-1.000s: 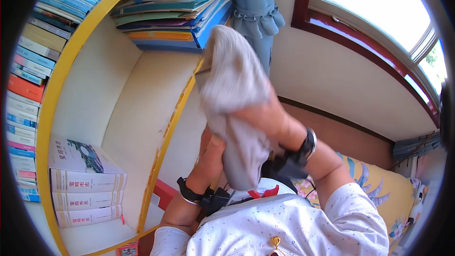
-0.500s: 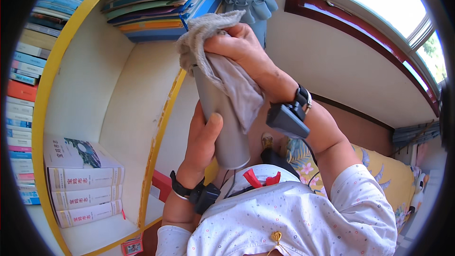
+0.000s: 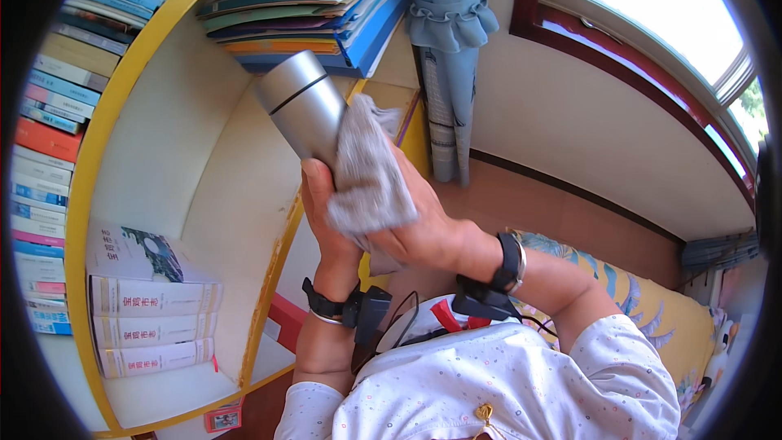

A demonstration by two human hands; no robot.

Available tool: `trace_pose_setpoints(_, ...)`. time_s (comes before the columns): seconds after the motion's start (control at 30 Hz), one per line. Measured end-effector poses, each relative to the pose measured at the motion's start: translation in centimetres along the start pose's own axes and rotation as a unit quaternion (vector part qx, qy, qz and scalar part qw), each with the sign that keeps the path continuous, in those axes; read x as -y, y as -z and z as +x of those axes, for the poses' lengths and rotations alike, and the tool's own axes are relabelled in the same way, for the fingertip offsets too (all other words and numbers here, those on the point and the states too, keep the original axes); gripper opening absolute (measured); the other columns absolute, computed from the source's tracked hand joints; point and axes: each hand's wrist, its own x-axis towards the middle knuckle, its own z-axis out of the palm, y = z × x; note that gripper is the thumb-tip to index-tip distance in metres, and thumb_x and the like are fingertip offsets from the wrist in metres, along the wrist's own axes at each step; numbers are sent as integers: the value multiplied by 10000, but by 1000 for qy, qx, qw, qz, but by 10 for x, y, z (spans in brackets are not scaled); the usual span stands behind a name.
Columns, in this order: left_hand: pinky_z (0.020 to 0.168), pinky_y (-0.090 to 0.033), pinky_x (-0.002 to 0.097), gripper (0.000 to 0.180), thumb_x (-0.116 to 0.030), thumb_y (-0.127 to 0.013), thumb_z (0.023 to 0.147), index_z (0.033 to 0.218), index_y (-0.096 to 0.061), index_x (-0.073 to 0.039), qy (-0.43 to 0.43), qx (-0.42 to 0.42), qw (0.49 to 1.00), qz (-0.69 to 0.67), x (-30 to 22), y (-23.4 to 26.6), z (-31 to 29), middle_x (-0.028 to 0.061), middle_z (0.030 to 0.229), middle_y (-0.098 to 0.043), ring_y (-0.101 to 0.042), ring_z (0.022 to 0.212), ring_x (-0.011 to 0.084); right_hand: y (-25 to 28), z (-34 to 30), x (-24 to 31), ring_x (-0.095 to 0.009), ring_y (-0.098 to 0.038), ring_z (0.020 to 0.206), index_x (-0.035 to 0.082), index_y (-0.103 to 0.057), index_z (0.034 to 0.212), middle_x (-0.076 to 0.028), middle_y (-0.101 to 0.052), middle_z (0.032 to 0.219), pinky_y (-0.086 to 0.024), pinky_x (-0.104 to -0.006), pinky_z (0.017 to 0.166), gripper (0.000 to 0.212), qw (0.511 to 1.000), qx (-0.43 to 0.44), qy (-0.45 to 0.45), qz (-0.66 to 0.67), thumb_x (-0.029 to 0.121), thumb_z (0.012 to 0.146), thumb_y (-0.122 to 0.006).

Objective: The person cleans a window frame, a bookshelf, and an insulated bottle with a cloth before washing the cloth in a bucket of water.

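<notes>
A silver-grey thermos flask tilts up and to the left in front of the bookcase, its lid end uppermost. My left hand is wrapped round its lower part from the left, the thumb lying along the side. In my right hand is a crumpled grey cloth, pressed against the flask's right side. The cloth and hands cover the flask's lower end, and most of my right fingers are hidden behind the cloth.
A yellow-edged bookcase stands at left, with thick white books low down and a stack of folders above. Behind are a blue tied curtain and a dark-red window frame. A yellow floral cover lies at right.
The cloth has come down off the flask's top, baring the lid. The flask now leans further left and sits higher, and my right hand has dropped lower along its side.
</notes>
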Motion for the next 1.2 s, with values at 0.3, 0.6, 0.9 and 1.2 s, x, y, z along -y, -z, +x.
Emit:
trace_pose_setpoints(0.3,939,-436,324,639,-540,-338,964,1307,-432,-9,-12,91,983,156,-3,-9,-24,101,1225,-544,-536,1100,178,30,21,6,-410,-201,1381,-52,-183,1422,-258,-117,1503,-248,-401,1093,862,997,-27,65,14,218,792,-706)
trace_pose_setpoints(0.6,837,-504,395,952,-802,-161,816,1403,-310,-67,354,266,836,-323,3,-8,-42,137,1250,-520,-593,991,299,67,71,6,-99,-564,866,33,-643,999,-11,-628,923,-461,-257,795,237,837,-38,-264,478,172,808,-627)
trace_pose_setpoints(0.9,878,-452,289,626,-522,-353,968,1376,-337,-48,218,167,960,-55,-8,-12,-38,86,1190,-543,-551,1018,143,61,82,-7,-108,-610,705,33,-653,915,-35,-653,824,-498,-239,663,138,859,-110,-279,416,145,860,-593)
trace_pose_setpoints(1.2,883,-422,272,587,-485,-306,993,1313,-419,-6,129,77,988,30,2,-19,-31,95,1168,-543,-528,1030,147,24,73,-30,-98,-512,812,20,-595,955,-22,-586,870,-456,-273,730,203,949,-124,-144,253,210,913,-537)
